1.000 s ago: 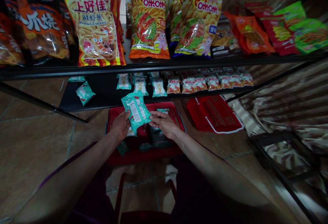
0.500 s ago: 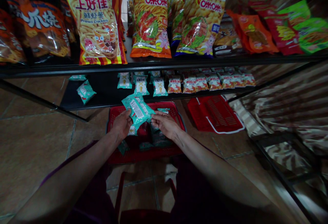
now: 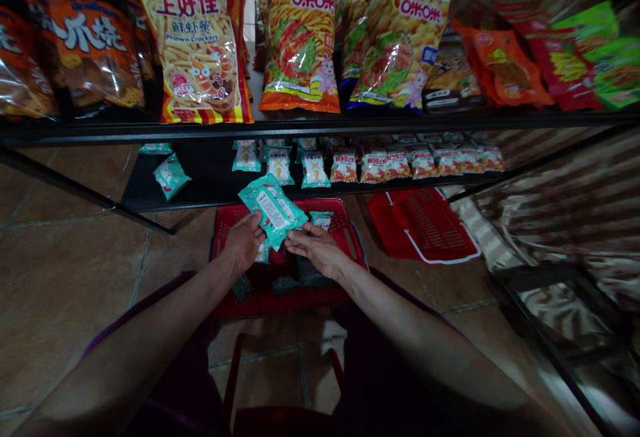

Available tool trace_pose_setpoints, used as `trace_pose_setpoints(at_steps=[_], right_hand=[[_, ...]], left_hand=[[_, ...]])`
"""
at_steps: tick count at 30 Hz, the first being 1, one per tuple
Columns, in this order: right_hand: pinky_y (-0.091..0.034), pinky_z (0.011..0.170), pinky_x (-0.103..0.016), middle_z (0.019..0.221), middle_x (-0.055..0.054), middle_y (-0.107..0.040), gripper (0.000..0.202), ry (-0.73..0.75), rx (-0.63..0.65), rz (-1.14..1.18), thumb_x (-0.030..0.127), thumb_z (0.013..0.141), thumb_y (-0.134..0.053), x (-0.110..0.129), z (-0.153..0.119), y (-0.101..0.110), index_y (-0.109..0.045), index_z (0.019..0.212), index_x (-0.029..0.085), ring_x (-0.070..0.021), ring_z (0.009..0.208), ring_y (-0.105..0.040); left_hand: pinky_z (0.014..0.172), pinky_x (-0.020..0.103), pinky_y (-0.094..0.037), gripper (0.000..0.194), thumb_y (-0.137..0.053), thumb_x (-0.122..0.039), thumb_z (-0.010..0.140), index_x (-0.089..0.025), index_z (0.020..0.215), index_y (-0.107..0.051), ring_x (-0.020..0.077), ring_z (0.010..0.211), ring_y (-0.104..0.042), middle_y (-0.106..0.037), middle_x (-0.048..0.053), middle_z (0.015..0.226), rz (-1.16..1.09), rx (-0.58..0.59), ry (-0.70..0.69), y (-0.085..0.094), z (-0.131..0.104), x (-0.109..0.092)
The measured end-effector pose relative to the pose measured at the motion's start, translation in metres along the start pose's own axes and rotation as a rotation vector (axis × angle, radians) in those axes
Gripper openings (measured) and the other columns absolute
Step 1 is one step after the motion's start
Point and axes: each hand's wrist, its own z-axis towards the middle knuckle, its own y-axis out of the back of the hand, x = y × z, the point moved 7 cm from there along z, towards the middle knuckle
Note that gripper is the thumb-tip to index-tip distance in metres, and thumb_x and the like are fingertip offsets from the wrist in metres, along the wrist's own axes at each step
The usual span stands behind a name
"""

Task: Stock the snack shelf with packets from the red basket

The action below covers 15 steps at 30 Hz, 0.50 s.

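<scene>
A teal snack packet, its printed back with a white label facing up, is held above a red shopping basket. My left hand pinches its lower left edge between thumb and fingers. At its lower right corner, my right hand grips with the fingertips, the other fingers fairly straight. Below, more teal packets lie in the basket, one of them at its back right. Part of the basket's contents is hidden by my hands and the held packet.
On the low black shelf stand teal packets and several small red-and-white packets. Large snack bags line the shelf above. A second red basket with a white handle rests on the floor at right.
My right hand has shifted slightly left and down along the packet's edge, with its fingers straighter. The packet has turned a little and shows more of its back. The view has moved slightly.
</scene>
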Motion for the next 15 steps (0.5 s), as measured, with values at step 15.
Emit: trace_pose_setpoints(at_steps=[15], right_hand=[[-0.046,0.090,-0.041,0.115,-0.009,-0.058,0.052,0.664,-0.266,-0.671,0.028,0.069,-0.067,0.032,-0.009,0.006,-0.052,0.119,0.024,-0.0229,0.107,-0.054]], left_hand=[[0.069,0.028,-0.052,0.007,-0.055,-0.018,0.084,-0.014,0.082,-0.060,0.0139,0.065,-0.064,-0.068,0.005,0.075,-0.023,-0.086,-0.006,0.007,-0.001,-0.007]])
